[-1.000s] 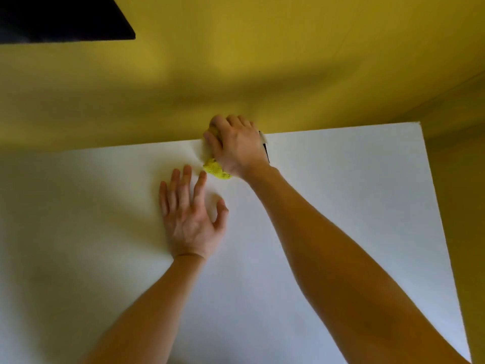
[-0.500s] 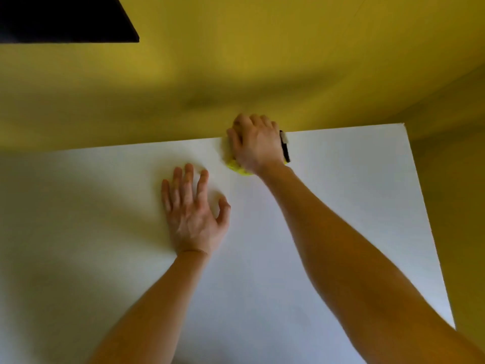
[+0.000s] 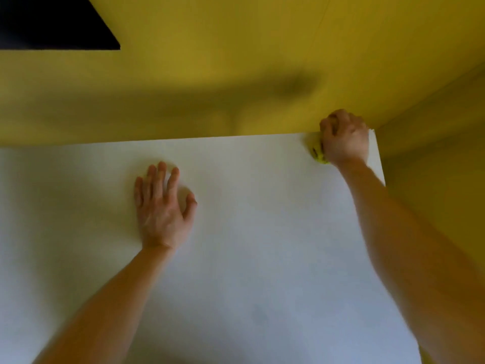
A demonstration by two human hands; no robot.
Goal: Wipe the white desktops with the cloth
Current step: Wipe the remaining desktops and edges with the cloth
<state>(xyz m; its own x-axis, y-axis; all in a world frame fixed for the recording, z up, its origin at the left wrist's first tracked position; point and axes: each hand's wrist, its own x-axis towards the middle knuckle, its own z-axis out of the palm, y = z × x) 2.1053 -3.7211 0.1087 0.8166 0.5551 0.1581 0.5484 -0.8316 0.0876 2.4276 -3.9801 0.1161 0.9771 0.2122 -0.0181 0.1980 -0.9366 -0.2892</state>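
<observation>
A white desktop [image 3: 262, 232] fills most of the head view. My right hand [image 3: 343, 137] is at its far right corner, fingers curled round a yellow cloth [image 3: 318, 155] and pressing it on the surface. Only a small bit of the cloth shows at the left of the hand. My left hand [image 3: 164, 206] lies flat on the desktop near the middle, fingers straight and spread, holding nothing.
A yellow wall [image 3: 236, 74] rises directly behind the desktop's far edge, and a yellow side wall [image 3: 446, 179] runs along its right edge. A dark rectangular panel [image 3: 47, 22] sits at the upper left.
My right hand has slid the cloth rightwards along the far edge, from near the middle to the far right corner. My left hand has stayed flat in place.
</observation>
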